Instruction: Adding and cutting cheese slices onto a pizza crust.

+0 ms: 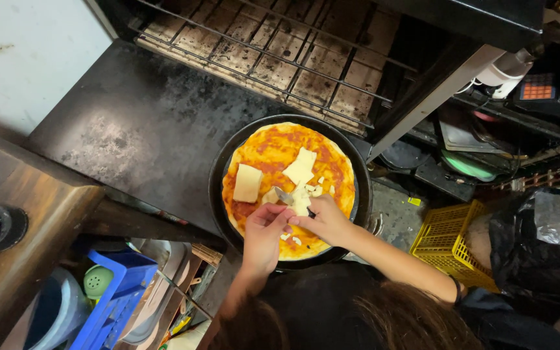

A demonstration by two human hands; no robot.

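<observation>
A blue crate point(121, 295) is sitting low on the left. On the open oven door point(131, 129), a dark round pan point(221, 172) is carrying a sauced pizza point(273, 146) with pale cheese slices point(247, 183). The left hand point(264, 233) is pinching a small knife point(284, 196) over it, while the right hand point(325, 220) is gripping a cheese piece point(301, 202). A yellow basket point(452, 243) is lying to the right.

Bare oven door point(131, 129) left of the pan point(218, 188) leaves room; oven rack point(280, 52) blocks beyond
</observation>
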